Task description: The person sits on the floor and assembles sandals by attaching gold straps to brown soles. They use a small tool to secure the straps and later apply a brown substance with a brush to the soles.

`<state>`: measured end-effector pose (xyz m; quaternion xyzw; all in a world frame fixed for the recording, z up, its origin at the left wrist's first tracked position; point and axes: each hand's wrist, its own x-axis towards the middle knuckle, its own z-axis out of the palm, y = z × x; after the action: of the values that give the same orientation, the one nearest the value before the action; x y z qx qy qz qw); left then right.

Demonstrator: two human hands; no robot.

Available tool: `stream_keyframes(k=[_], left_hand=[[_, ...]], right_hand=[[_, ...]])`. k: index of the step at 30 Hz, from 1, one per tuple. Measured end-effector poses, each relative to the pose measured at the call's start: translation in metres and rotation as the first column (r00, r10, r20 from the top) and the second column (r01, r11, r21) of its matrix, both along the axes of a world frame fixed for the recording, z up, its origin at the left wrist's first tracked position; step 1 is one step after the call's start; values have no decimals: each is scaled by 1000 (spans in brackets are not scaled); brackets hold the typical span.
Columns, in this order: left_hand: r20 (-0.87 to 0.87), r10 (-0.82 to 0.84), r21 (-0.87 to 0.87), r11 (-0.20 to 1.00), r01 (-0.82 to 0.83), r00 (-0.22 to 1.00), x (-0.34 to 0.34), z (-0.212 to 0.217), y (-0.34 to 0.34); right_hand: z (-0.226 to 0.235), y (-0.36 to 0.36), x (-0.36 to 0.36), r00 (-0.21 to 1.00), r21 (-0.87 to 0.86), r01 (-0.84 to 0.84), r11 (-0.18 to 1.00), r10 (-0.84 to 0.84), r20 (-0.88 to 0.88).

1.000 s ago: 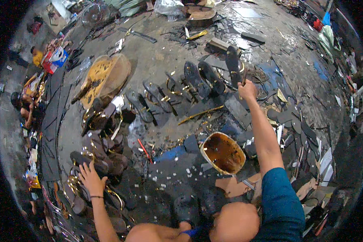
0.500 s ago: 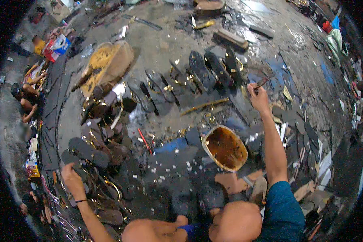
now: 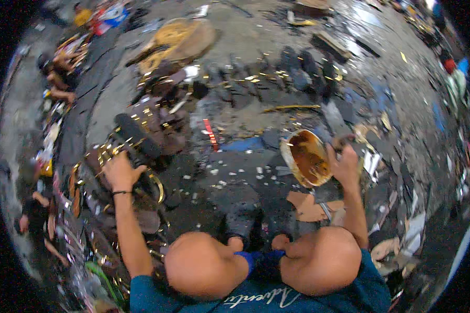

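My left hand (image 3: 121,172) is over a pile of brown sandals with gold trim on the left, its thumb spread out and its fingers touching or just above the straps. Beside it lies a dark grey sole (image 3: 137,136). On the right, my right hand (image 3: 345,164) is closed around a small dark stick-like tool (image 3: 343,141), blurred by motion. Its thumb is next to the rim of a pale tub (image 3: 284,151) containing brown-orange liquid; whether they touch I cannot tell. Farther off, a row of dark sandals (image 3: 305,68) with gold buckles stands on the floor.
A second, yellow-stained basin (image 3: 201,39) lies at the far left. A red strip (image 3: 210,134), a yellowish stick (image 3: 291,108) and white scraps are scattered ahead. Tan sheet pieces (image 3: 305,206) lie near my right knee. Other people (image 3: 60,78) sit along the left edge.
My right hand has drawn back from the far sandal row to beside the tub, still with the dark tool. My left hand has shifted over the sandal pile, and the view has moved.
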<state>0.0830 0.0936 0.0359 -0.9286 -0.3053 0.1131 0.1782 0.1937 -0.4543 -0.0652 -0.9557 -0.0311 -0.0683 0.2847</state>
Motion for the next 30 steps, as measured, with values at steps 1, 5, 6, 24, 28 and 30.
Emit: stream_keyframes(k=[1, 5, 6, 24, 28, 30], left_hand=[[-73, -5, 43, 999, 8, 997, -1, 10, -8], [205, -188, 321, 940, 116, 960, -45, -36, 47], [216, -238, 408, 903, 135, 947, -49, -22, 41], [300, -310, -875, 286, 390, 902, -132, -144, -143], [469, -172, -862, 125, 491, 866, -95, -180, -171], [467, -310, -860, 60, 507, 828, -70, -199, -176]], right_hand=[[20, -2, -12, 990, -77, -102, 992, 94, -104], [20, -23, -39, 914, -96, -138, 986, 90, -395], [16, -21, -49, 976, -93, -118, 989, 99, -192], [35, -7, -66, 789, -240, -314, 919, 112, -604], [39, -26, -69, 709, 465, 53, 884, 295, -641], [52, -3, -62, 780, 750, 169, 640, 379, -499]])
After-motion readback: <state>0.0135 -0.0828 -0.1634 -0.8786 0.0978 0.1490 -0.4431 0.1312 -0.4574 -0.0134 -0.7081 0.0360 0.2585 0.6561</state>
